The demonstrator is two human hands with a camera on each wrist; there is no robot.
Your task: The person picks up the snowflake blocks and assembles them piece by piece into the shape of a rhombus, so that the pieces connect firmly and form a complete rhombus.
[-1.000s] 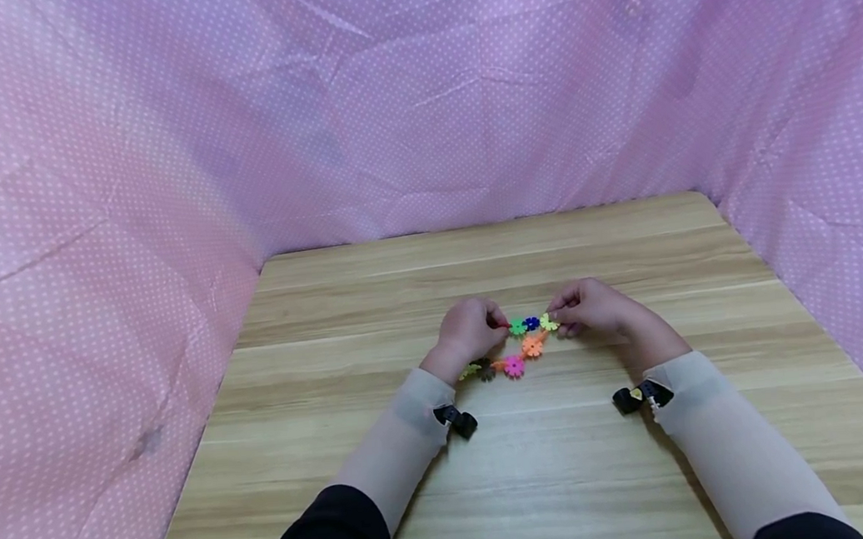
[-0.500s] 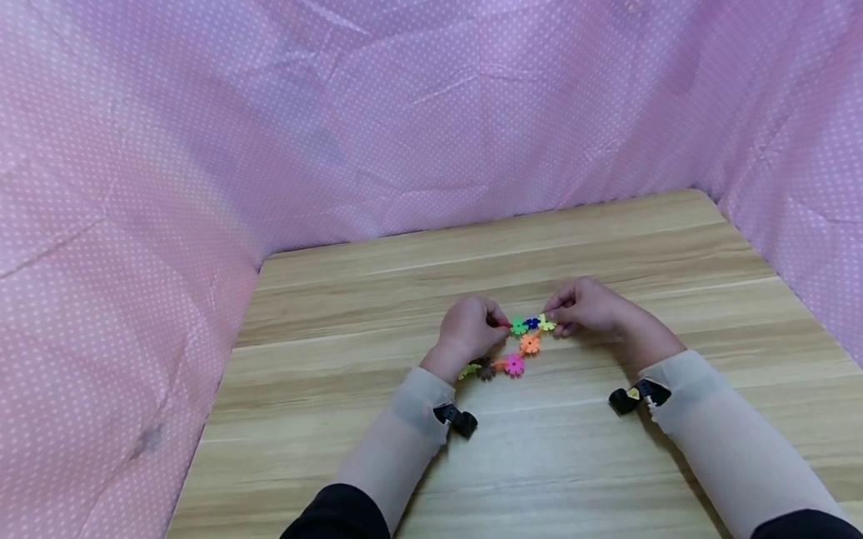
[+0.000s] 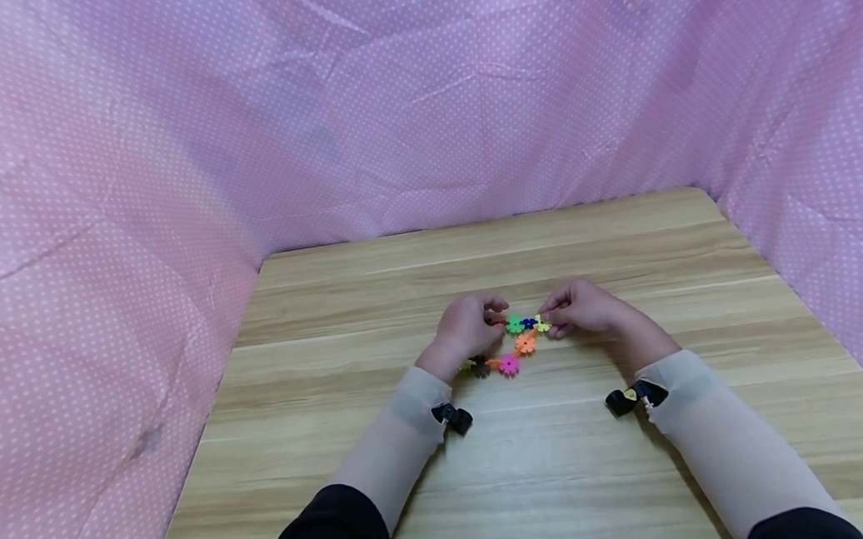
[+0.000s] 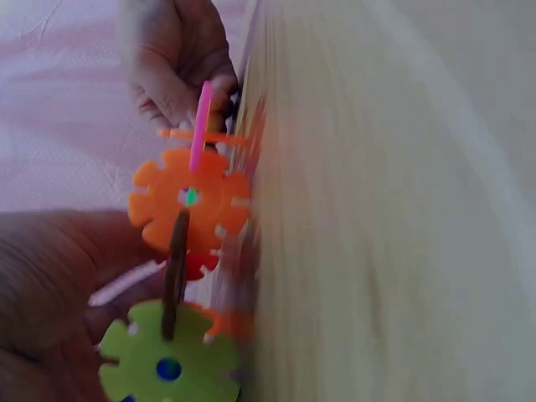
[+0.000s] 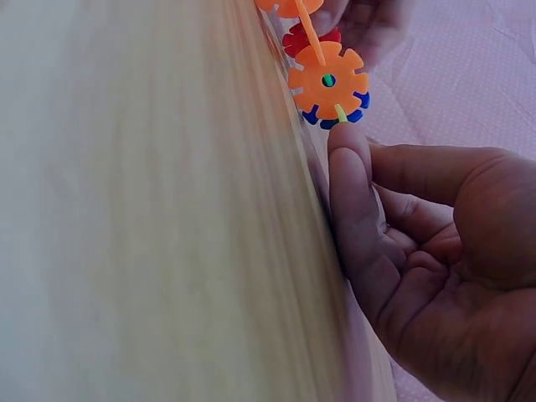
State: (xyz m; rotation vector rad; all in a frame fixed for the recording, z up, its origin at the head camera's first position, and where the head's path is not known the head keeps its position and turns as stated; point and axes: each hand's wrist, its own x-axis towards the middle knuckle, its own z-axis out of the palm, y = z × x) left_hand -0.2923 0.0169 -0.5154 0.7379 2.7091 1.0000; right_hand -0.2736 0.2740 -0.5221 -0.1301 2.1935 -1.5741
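Observation:
Notched plastic snowflake discs slot together into a colourful chain curving between the two hands, close over the table. My right hand (image 3: 584, 305) pinches the yellow disc (image 3: 543, 325) between thumb and fingertips; its edge shows in the right wrist view. The left hand (image 3: 465, 325) has thumb and forefinger around the red disc (image 5: 310, 39), with a small gap at the tips. Between the hands run a green disc (image 3: 514, 325) and a blue disc (image 3: 529, 323). Nearer the body come an orange disc (image 3: 525, 344), a pink disc (image 3: 509, 366) and a brown disc (image 4: 174, 272). The left hand partly hides the chain's left side.
A wood-grain table (image 3: 536, 479) with rounded corners lies beneath. Pink dotted cloth (image 3: 405, 104) hangs behind it and along both sides. A black wrist camera (image 3: 453, 418) is strapped to the left forearm, another wrist camera (image 3: 628, 398) to the right.
My right hand has shifted slightly left, and the chain has moved a little left with it. The left thumb and forefinger have parted somewhat at the red disc.

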